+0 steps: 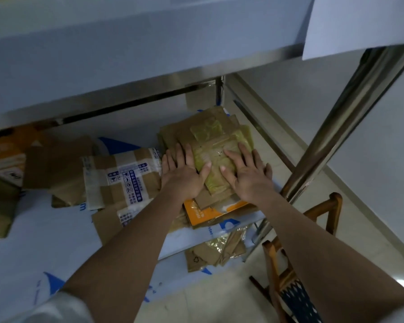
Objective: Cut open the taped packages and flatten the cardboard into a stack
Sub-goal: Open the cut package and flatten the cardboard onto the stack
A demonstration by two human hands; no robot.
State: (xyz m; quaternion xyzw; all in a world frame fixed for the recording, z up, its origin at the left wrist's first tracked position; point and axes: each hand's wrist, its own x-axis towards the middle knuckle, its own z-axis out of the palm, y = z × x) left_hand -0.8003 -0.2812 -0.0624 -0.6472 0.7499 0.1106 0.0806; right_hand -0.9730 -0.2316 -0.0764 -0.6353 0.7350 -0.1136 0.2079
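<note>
Both hands lie flat, fingers straight, gripping nothing: the left hand and right hand press side by side on a flattened taped piece topping the stack. The stack sits on the lower shelf, near the steel leg. A printed taped carton lies just left of the stack, and a wooden chair stands below the leg.

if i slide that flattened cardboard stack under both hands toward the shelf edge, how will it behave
The cardboard stack is loose, uneven sheets, so it probably shears apart rather than moving as one. The glossy taped top piece likely slips first under the left hand and right hand. The pieces look thin, so probably light and bendy.
</note>
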